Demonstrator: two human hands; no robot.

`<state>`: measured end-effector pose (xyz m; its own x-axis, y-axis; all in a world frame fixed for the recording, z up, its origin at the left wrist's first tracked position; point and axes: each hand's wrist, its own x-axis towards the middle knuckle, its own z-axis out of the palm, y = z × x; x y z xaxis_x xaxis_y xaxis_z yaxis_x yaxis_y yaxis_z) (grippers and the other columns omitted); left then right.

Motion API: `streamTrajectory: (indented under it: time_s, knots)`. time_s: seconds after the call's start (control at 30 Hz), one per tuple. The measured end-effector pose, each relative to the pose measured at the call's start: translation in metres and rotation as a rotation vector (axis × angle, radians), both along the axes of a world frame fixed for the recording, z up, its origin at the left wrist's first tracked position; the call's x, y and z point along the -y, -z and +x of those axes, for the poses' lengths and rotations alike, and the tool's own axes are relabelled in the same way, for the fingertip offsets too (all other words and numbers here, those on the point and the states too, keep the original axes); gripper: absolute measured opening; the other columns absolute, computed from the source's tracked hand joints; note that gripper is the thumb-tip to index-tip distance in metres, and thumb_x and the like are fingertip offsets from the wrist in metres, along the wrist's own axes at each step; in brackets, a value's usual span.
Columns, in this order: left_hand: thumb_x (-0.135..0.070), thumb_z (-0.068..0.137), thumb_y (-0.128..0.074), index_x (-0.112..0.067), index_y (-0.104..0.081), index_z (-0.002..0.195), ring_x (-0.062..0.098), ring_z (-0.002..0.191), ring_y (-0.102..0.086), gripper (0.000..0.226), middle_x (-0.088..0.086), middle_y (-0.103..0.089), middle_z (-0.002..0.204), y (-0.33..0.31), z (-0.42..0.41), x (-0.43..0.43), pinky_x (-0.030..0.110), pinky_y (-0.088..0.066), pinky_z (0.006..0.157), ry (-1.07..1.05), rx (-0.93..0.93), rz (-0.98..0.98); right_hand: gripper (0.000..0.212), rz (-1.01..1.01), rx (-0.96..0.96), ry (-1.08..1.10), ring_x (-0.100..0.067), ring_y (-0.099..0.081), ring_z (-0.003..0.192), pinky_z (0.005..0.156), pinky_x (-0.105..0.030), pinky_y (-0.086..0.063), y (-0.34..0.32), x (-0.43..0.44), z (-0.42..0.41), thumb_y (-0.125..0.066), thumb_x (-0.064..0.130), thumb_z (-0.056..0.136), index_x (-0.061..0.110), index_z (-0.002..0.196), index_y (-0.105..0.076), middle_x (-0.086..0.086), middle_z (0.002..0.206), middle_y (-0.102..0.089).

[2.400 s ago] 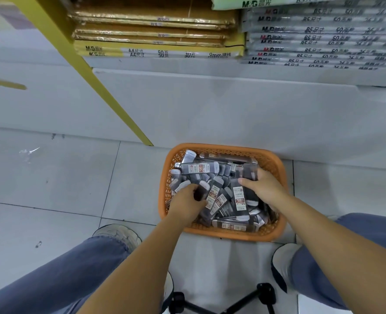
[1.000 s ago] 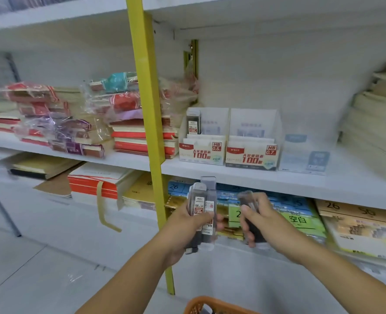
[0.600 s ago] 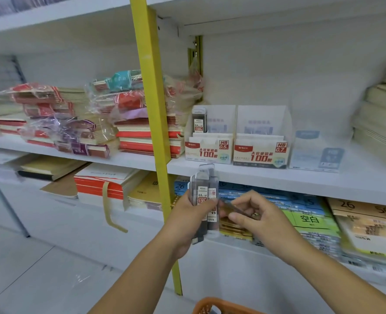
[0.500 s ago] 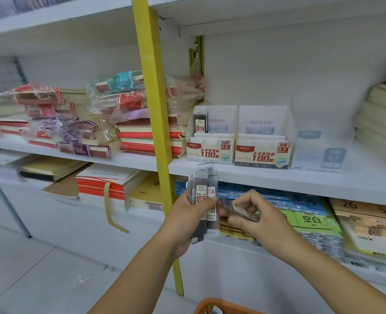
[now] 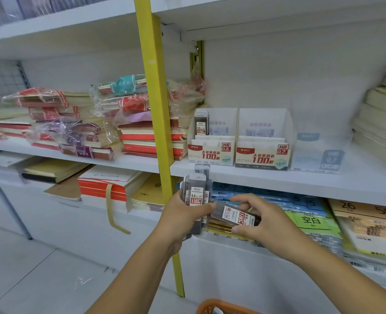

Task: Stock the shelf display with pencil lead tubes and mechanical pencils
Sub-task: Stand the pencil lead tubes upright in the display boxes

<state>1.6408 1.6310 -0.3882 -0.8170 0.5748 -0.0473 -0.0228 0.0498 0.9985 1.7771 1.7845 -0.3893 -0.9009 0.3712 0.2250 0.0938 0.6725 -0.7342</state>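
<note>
I see a single lead tube (image 5: 235, 215) lying crosswise in my right hand (image 5: 264, 225), label up. It is pinched between the thumb below and the fingers (image 5: 241, 198) curled over its top edge. It hangs below the 0.5 display box (image 5: 211, 152) and a little to its right, in the air in front of the shelf edge. Directly below that box my left hand (image 5: 180, 219) grips a bundle of tubes (image 5: 196, 193) upright, fingers wrapped round them and the thumb across the front labels. The single tube's end touches or nearly touches the bundle; I cannot tell which.

By my reading the stocking has barely begun. The 0.5 display box holds only one standing tube (image 5: 201, 123) at its back left. The 0.7 display box (image 5: 263, 155) just right of it looks empty, and the pale box (image 5: 316, 155) further right shows nothing inside. Everything in my hands is yet to go in, and I see no mechanical pencils anywhere.

Against the frame from 2.4 s ago, both hands have left the orange basket (image 5: 221, 308), which was full of tubes then. Only its rim shows now, far below the box. The hands have come up to the shelf (image 5: 278, 177). A second ago the right hand's tube stood nearly upright; now it is turned flat with its label readable, while the left hand's bundle is unchanged
</note>
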Motion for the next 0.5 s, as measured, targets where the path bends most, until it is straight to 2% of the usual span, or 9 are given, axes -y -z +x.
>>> streamTrajectory:
  time_s: [0.1, 0.2, 0.3, 0.33, 0.4, 0.43, 0.5]
  knots:
    - [-0.022, 0.078, -0.085, -0.027, -0.064, 0.104, 0.023, 0.076, -0.075, 0.033, 0.0, -0.078, 0.083, -0.003, -0.001, 0.003, 0.03, -0.059, 0.058, -0.006, 0.011, 0.008, 0.052, -0.085, -0.026, 0.023, 0.006, -0.063, 0.084, 0.059, -0.021, -0.056, -0.003, 0.001, 0.0, -0.085, 0.028, 0.072, 0.055, 0.103, -0.053, 0.028, 0.094, -0.06]
    - [-0.022, 0.08, -0.084, -0.026, -0.064, 0.106, 0.026, 0.084, -0.076, 0.033, 0.003, -0.079, 0.09, -0.007, -0.004, 0.006, 0.028, -0.057, 0.056, -0.003, 0.037, 0.042, 0.044, -0.275, -0.066, 0.03, -0.004, -0.069, 0.087, 0.067, -0.032, -0.061, -0.005, -0.001, 0.002, -0.081, 0.017, 0.076, 0.046, 0.101, -0.06, 0.019, 0.1, -0.068]
    - [-0.021, 0.079, -0.084, -0.026, -0.066, 0.109, 0.025, 0.088, -0.076, 0.035, 0.002, -0.079, 0.093, -0.015, -0.009, 0.011, 0.039, -0.064, 0.068, 0.009, 0.059, 0.113, 0.037, -0.437, -0.13, 0.016, -0.014, -0.073, 0.086, 0.072, -0.034, -0.061, -0.017, -0.003, 0.004, -0.078, 0.012, 0.079, 0.038, 0.103, -0.065, 0.009, 0.106, -0.072]
    - [-0.02, 0.079, -0.083, -0.026, -0.066, 0.109, 0.024, 0.088, -0.077, 0.035, 0.001, -0.079, 0.094, -0.019, -0.011, 0.012, 0.042, -0.064, 0.074, 0.012, 0.059, 0.142, 0.037, -0.46, -0.159, 0.023, -0.015, -0.073, 0.085, 0.073, -0.034, -0.06, -0.023, -0.003, 0.003, -0.079, 0.016, 0.076, 0.036, 0.104, -0.065, 0.008, 0.105, -0.073]
    - [-0.02, 0.081, -0.082, -0.027, -0.067, 0.109, 0.022, 0.086, -0.077, 0.032, 0.0, -0.079, 0.094, -0.026, -0.015, 0.011, 0.043, -0.064, 0.076, 0.005, 0.048, 0.2, 0.039, -0.491, -0.234, 0.062, -0.018, -0.074, 0.081, 0.076, -0.034, -0.056, -0.042, -0.005, -0.002, -0.079, 0.023, 0.071, 0.031, 0.105, -0.062, 0.007, 0.099, -0.075]
    - [-0.019, 0.082, -0.081, -0.026, -0.067, 0.11, 0.021, 0.085, -0.077, 0.032, 0.001, -0.079, 0.094, -0.031, -0.018, 0.01, 0.044, -0.064, 0.076, -0.01, 0.043, 0.229, 0.037, -0.473, -0.282, 0.09, -0.017, -0.074, 0.08, 0.076, -0.033, -0.055, -0.054, -0.006, -0.007, -0.079, 0.022, 0.074, 0.029, 0.105, -0.06, 0.006, 0.096, -0.076]
    - [-0.019, 0.083, -0.081, -0.025, -0.067, 0.109, 0.019, 0.082, -0.077, 0.031, 0.002, -0.08, 0.091, -0.041, -0.024, 0.006, 0.041, -0.063, 0.067, -0.052, 0.035, 0.285, 0.028, -0.346, -0.396, 0.151, -0.011, -0.074, 0.075, 0.066, -0.023, -0.055, -0.085, -0.011, -0.02, -0.076, 0.019, 0.08, 0.029, 0.099, -0.059, 0.01, 0.091, -0.076]
